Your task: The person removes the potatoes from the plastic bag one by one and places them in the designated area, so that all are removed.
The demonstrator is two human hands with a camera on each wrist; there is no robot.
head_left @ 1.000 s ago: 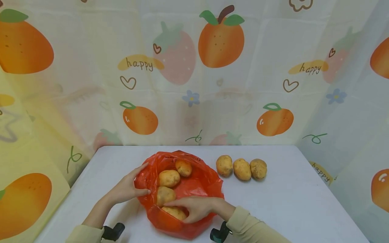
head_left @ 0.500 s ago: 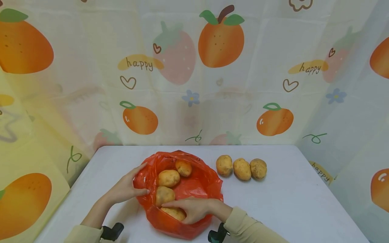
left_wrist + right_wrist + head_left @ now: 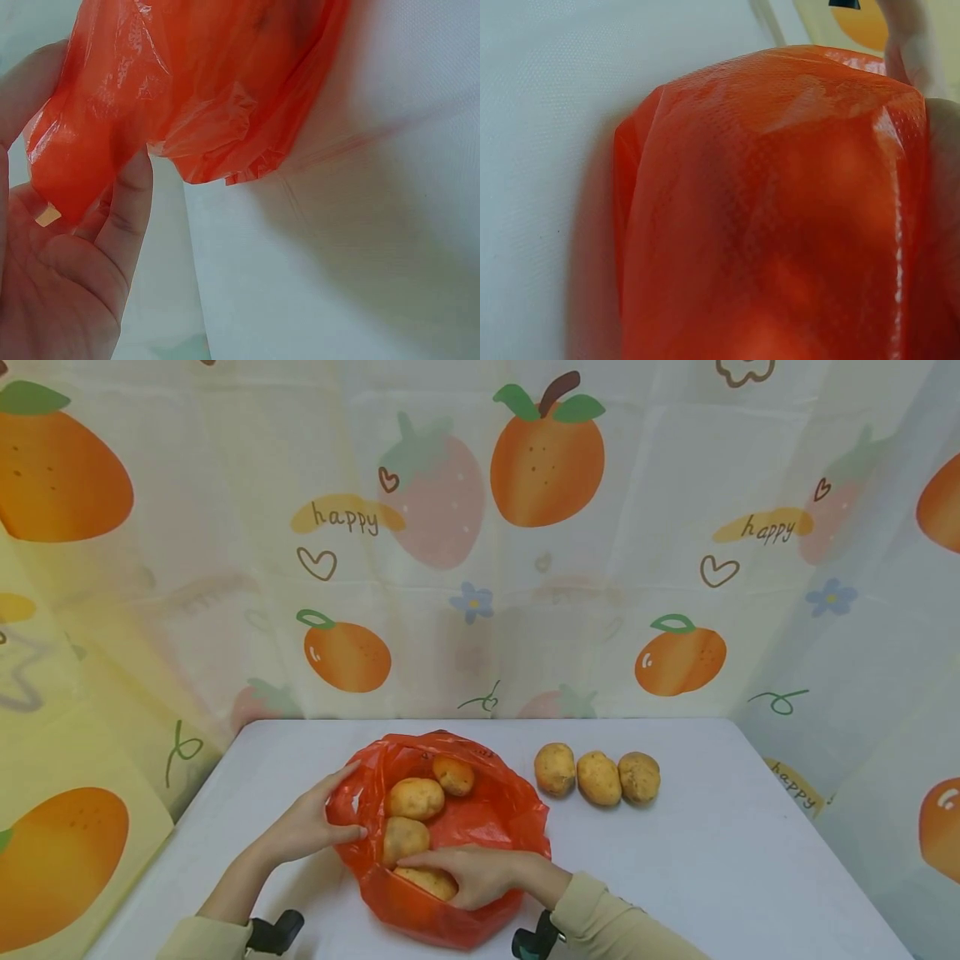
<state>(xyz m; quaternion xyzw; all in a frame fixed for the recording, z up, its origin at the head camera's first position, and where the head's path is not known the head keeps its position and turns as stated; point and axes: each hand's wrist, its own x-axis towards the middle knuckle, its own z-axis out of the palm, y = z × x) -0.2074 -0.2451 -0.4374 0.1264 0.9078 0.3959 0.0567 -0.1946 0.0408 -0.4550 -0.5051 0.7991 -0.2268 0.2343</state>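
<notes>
A red plastic bag (image 3: 427, 922) sits with its mouth spread wide on the white table. My left hand (image 3: 303, 827) holds the bag's left side, and in the left wrist view the film (image 3: 97, 97) runs between thumb and fingers. Reaching inside the bag, my right hand (image 3: 480, 875) grips the nearest potato (image 3: 426, 882). Behind that one lie a potato (image 3: 406, 840), a potato (image 3: 416, 799) and a smaller potato (image 3: 453, 775). The bag's wall (image 3: 765, 210) covers most of the right wrist view, hiding the fingers there.
Outside the bag, to its back right, a row of potatoes (image 3: 598, 778) lies on the white table (image 3: 712, 860). A fruit-printed curtain (image 3: 525, 635) hangs behind and along both sides.
The bag's left side, my left hand and the potatoes nearest me have shifted very slightly left. My right hand keeps its grip inside the bag. The row outside stays put.
</notes>
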